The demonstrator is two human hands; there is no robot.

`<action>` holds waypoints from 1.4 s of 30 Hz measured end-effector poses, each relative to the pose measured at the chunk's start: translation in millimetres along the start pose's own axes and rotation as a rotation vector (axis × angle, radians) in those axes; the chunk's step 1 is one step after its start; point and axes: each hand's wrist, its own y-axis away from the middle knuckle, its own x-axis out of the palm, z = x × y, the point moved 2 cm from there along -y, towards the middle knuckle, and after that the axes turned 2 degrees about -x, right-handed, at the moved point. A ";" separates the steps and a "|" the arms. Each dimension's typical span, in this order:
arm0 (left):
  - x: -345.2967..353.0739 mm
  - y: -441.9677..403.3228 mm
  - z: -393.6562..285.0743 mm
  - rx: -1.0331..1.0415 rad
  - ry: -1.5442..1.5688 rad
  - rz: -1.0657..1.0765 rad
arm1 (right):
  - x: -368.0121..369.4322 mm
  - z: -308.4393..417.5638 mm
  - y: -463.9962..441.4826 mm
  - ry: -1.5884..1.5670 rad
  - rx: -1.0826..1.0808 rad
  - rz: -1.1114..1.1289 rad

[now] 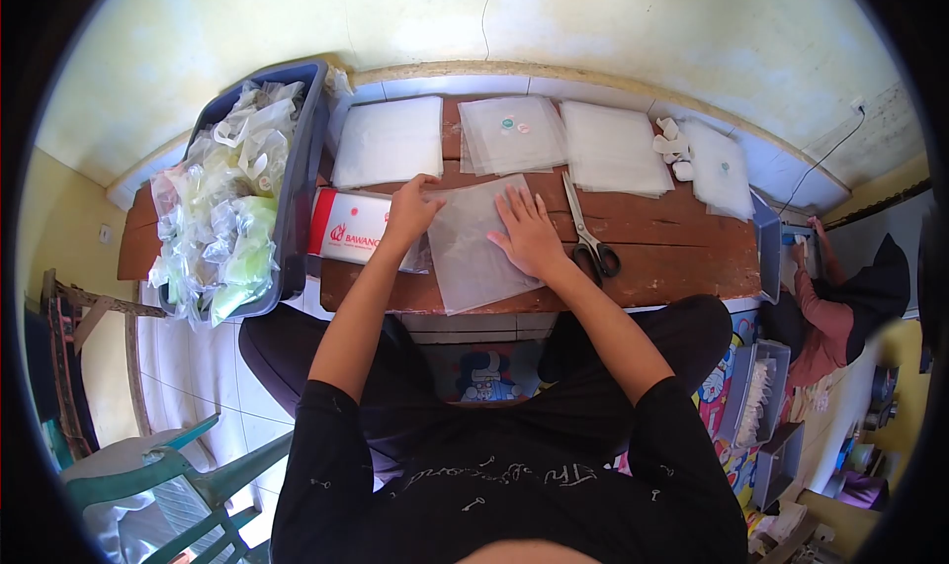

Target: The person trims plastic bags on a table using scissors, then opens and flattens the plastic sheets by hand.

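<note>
A clear plastic sheet or bag (474,267) lies slightly turned on the brown wooden table, near its front edge. My right hand (532,236) rests flat on its right half, fingers spread. At its upper left edge is my left hand (413,213), thumb and fingers apart; I cannot tell whether the fingertips touch the plastic. Under my left forearm lies a red and white printed pack (348,230) reading "BAWANG". Black-handled scissors (585,238) lie just right of my right hand, blades pointing away from me.
Along the back of the table (682,258) stand several stacks of clear plastic (388,141), one with small round labels (508,123). Crumpled white items (672,144) sit at the right. A dark bin (314,119) full of plastic bags stands left. Another person (825,307) works at far right.
</note>
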 end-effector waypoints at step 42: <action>18.8 21.0 -0.6 -0.107 0.237 -0.034 | 6.3 0.2 4.5 -0.056 0.034 -0.044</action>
